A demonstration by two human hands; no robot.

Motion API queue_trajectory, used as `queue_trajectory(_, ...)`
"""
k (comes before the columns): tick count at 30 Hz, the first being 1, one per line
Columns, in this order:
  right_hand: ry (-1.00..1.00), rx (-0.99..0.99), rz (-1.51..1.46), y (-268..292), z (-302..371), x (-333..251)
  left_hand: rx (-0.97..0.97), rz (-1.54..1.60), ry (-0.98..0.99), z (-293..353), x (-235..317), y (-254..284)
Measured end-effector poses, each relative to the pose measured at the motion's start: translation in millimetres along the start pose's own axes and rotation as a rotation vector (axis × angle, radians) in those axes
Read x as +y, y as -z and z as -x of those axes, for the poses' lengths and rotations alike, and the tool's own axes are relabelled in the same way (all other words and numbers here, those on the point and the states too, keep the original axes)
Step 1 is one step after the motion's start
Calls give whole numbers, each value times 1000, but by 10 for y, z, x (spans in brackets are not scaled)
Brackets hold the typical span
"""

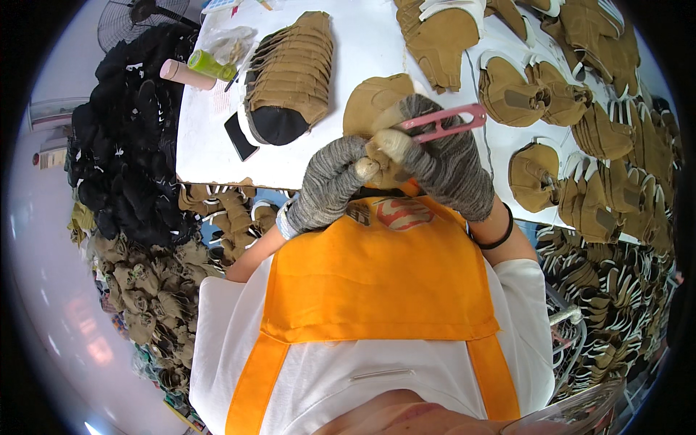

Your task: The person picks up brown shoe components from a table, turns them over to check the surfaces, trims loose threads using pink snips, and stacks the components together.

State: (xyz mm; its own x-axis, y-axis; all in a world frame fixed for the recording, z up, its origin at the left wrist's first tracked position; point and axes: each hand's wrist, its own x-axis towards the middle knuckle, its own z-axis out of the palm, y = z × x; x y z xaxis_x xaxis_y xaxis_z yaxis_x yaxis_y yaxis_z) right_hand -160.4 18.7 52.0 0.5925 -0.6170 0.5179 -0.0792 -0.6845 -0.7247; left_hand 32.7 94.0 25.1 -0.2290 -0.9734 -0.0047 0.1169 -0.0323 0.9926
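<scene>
Close to my chest, over the near edge of the white table, both hands work in grey knitted gloves with pale fingertips. My left hand (328,185) is closed, thumb and fingers pinching the edge of a tan shoe upper (371,101). My right hand (451,163) is closed too; its thumb presses on the same upper. A pink slotted tool (464,119) sticks out of the right hand to the right; its working end is hidden by the glove. The upper's far part rests over the table, while its near part is mostly covered by my fingers.
On the white table (210,156) lie a row of stacked tan uppers (293,69), a dark phone (241,136), a pink bottle (187,74) and a green bottle (210,65). Many tan uppers (511,90) fill the right side. Black pieces (134,138) are heaped at left.
</scene>
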Motion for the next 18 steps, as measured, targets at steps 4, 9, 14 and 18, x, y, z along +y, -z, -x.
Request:
queue_trajectory(4, -149, -12, -38, -9, 50, -12, 17, -37, 0, 1, 50, -21)
queue_trajectory(9, -134, -17, -66, 19, -9, -113, 7, -3, 3, 1, 35, 4)
queue_trajectory(14, -163, 34, -124, 6, -60, -100, 23, -9, -26, 13, 39, -22)
queue_trajectory(18, -355, -13, -289, 44, -106, -231, 10, 13, -8, 17, -2, 12)
